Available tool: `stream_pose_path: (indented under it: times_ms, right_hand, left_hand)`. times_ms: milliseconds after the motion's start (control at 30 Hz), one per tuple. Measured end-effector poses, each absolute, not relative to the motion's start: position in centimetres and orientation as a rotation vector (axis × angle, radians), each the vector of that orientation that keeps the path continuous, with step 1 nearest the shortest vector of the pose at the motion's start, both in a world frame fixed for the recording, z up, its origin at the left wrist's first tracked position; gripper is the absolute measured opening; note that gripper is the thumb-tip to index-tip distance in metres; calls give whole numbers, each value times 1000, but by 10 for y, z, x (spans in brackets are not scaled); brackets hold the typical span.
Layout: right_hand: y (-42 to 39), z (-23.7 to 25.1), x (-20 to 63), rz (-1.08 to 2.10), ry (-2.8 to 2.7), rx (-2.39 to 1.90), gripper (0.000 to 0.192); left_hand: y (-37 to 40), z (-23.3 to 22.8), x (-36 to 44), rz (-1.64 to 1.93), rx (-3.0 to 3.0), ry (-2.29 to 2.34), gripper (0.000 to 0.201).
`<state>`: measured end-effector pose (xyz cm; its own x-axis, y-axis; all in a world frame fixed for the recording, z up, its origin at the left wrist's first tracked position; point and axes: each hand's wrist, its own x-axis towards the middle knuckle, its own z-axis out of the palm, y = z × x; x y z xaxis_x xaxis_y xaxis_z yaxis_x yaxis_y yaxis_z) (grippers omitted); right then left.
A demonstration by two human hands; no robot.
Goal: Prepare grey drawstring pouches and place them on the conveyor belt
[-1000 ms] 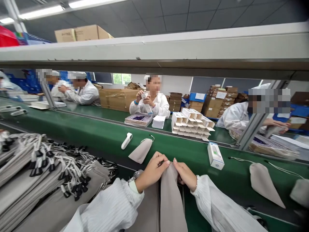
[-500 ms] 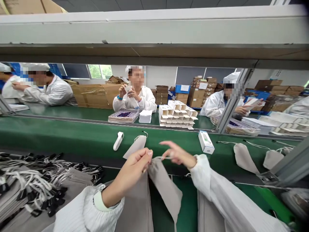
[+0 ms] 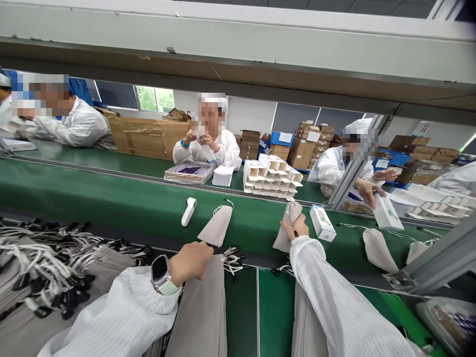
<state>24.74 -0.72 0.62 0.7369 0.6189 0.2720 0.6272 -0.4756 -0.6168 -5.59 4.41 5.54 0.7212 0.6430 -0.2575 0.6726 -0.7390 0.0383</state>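
My right hand (image 3: pixel 300 227) is closed on a grey drawstring pouch (image 3: pixel 286 233) at the green conveyor belt, its cord end pointing away from me. My left hand (image 3: pixel 191 260), with a watch on the wrist, is at the far end of a stack of grey pouches (image 3: pixel 204 312). Its back faces me and the fingertips are hidden, so its grip does not show. Another grey pouch (image 3: pixel 215 227) lies on the belt just beyond it, beside a white handheld device (image 3: pixel 189 212). A second pouch stack (image 3: pixel 307 322) lies partly under my right sleeve.
A heap of pouches with white cords (image 3: pixel 44 267) fills the left side. On the belt (image 3: pixel 111 191) stands a white box (image 3: pixel 323 223), with more pouches (image 3: pixel 378 250) to its right. A metal post (image 3: pixel 357 163) rises at right. Across the belt, a co-worker's hand (image 3: pixel 368 192) holds a box.
My right hand has carried the pouch forward to the belt. My left hand has let go of it and moved down left to the stack. The right co-worker's box has come over the belt.
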Motion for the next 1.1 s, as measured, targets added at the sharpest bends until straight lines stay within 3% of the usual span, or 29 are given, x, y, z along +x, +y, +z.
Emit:
stream_pose_path:
  times_ms: [100,167,267,333,400,533,833,1000,1100]
  right_hand:
    - [-7,-2,241,-29,-895,-2321,64]
    - [-5,3,224,-19,-1152,-2241,50]
    - [-7,20,190,336,-1772,-1748,21]
    - [-12,30,169,542,-1951,-1464,15]
    - [-17,34,155,554,-2026,-1377,11]
    - [-19,29,146,501,-2100,-1413,14]
    - [-15,11,147,597,-2203,-1422,12]
    - [-13,36,159,1061,-2136,-1199,28]
    - [20,59,150,967,-1836,-1255,35]
  left_hand:
    - [36,40,-43,-211,2838,976,32]
    - [30,36,-37,-111,2855,930,40]
    - [27,36,-34,2,2938,895,42]
    - [28,40,-35,78,3058,828,39]
    - [29,45,-35,148,3152,719,31]
    - [27,51,-35,159,3169,626,17]
    - [33,50,-39,144,2978,572,8]
    - [40,76,-50,112,2612,341,24]
    - [43,85,-52,161,2520,304,29]
